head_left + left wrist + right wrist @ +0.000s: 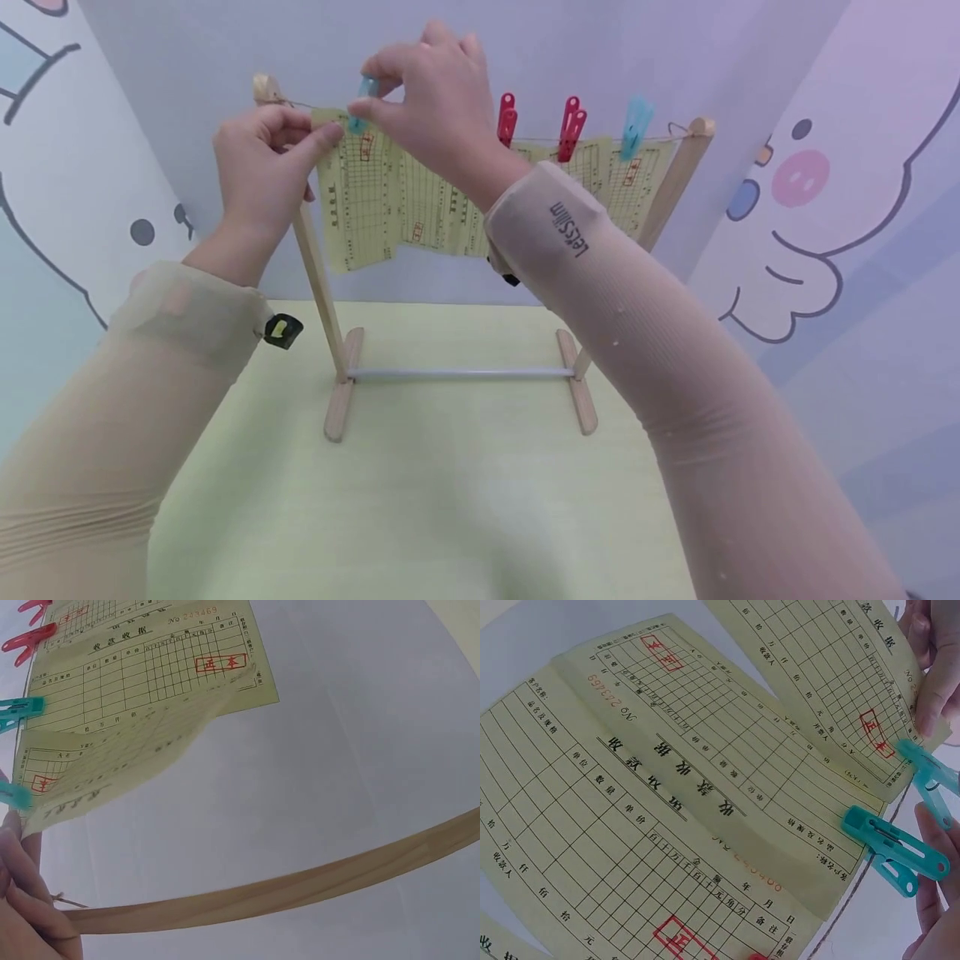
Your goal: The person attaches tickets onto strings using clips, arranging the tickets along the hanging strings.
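Observation:
At the left end of a string line, my left hand (262, 158) pinches the upper corner of a yellow receipt sheet (363, 208) between thumb and fingers. My right hand (442, 100) holds a teal clothespin (367, 88) at that sheet's top edge. In the right wrist view this clothespin (922, 766) sits over the sheet's corner, close to the left fingertips. Beside it, another teal clothespin (892, 844) grips the neighbouring receipt sheet (727, 742) on the string. The left wrist view shows the held sheet's lower part (142, 750) curling outward.
The string (300, 104) runs between two wooden posts (318, 283) joined low down by a pale rod (457, 374). Further right hang more receipt sheets with red clothespins (572, 129) and a light blue clothespin (637, 127). The rack stands on a pale yellow-green table (420, 500).

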Motion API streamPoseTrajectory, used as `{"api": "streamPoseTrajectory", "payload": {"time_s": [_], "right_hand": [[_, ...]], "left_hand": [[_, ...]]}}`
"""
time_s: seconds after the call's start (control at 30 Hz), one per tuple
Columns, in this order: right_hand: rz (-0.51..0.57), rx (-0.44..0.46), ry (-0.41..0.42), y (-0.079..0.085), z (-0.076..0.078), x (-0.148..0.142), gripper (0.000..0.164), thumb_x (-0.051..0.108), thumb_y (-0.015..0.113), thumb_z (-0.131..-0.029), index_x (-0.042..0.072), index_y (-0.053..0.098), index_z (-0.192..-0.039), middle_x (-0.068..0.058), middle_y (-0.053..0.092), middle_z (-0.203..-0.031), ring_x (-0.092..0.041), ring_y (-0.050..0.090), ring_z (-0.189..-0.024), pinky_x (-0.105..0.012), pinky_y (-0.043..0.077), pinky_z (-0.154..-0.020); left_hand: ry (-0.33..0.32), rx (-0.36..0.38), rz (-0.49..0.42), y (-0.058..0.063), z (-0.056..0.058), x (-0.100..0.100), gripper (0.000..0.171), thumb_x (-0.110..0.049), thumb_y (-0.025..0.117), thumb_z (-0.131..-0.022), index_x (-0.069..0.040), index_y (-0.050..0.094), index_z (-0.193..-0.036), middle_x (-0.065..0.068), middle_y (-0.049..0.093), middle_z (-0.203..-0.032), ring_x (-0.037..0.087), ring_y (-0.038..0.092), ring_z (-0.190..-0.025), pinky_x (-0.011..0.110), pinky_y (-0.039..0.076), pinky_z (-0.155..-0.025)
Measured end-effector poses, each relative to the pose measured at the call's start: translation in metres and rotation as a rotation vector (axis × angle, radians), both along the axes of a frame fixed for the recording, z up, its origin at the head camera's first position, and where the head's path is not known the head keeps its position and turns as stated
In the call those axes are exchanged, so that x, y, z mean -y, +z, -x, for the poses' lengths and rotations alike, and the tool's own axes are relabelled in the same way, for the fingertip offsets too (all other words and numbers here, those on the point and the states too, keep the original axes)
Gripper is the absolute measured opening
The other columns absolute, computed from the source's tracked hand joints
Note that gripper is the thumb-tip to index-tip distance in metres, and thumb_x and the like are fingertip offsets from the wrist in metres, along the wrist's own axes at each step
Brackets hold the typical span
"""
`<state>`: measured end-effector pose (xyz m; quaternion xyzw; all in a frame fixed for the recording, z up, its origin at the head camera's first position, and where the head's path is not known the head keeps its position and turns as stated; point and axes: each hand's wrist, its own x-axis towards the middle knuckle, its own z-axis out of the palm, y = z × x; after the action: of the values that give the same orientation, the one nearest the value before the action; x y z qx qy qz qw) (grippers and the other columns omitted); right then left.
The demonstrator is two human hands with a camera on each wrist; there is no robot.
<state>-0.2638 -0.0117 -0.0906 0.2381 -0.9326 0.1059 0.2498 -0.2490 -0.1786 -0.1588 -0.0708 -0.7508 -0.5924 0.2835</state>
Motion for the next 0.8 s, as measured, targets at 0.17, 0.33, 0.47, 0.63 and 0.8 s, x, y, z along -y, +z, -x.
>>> {"api": "streamPoseTrajectory", "payload": {"time_s": [0.17,0.33,0.47,0.63,0.8], "right_hand": [[-0.053,-0.006,-0.042,0.000,-0.003,0.000,0.046,0.057,0.050,-0.087,0.037,0.053,-0.128,0.021,0.061,-0.115,-0.008,0.031,-0.097,-0.027,0.017,-0.089],[-0.076,0.003,-0.069,0.003,-0.007,-0.001,0.055,0.059,0.049,-0.086,0.038,0.041,-0.137,0.023,0.056,-0.123,-0.008,0.033,-0.105,-0.026,0.018,-0.091],[-0.057,0.017,-0.073,0.008,-0.010,-0.005,0.057,0.059,0.049,-0.086,0.039,0.039,-0.138,0.025,0.054,-0.124,-0.007,0.035,-0.112,-0.025,0.019,-0.093],[-0.079,-0.019,-0.069,0.009,-0.012,-0.015,0.050,0.056,0.048,-0.089,0.039,0.042,-0.136,0.026,0.056,-0.120,-0.007,0.036,-0.111,-0.025,0.018,-0.089],[-0.098,-0.079,-0.038,0.007,-0.014,-0.031,0.047,0.052,0.048,-0.090,0.037,0.044,-0.135,0.023,0.058,-0.119,-0.011,0.037,-0.107,-0.029,0.018,-0.089]], "left_hand": [[-0.008,-0.005,0.011,-0.001,0.001,0.000,0.024,-0.027,0.074,-0.077,-0.008,0.070,-0.091,-0.013,0.067,-0.072,0.006,0.047,-0.039,0.014,0.039,-0.039],[-0.019,-0.003,0.006,-0.001,0.000,0.001,0.027,-0.027,0.075,-0.077,-0.006,0.070,-0.094,-0.012,0.067,-0.073,0.006,0.050,-0.041,0.015,0.042,-0.041],[-0.007,0.005,-0.007,-0.001,-0.001,0.005,0.029,-0.029,0.074,-0.078,-0.007,0.070,-0.096,-0.011,0.067,-0.076,0.007,0.050,-0.043,0.015,0.043,-0.042],[0.051,0.015,-0.007,0.000,-0.003,0.011,0.030,-0.035,0.071,-0.079,-0.009,0.071,-0.095,-0.011,0.068,-0.076,0.007,0.047,-0.039,0.013,0.041,-0.041],[0.078,0.018,0.002,0.000,-0.004,0.015,0.030,-0.038,0.070,-0.079,-0.010,0.072,-0.090,-0.012,0.068,-0.073,0.006,0.046,-0.039,0.013,0.040,-0.041]]}}
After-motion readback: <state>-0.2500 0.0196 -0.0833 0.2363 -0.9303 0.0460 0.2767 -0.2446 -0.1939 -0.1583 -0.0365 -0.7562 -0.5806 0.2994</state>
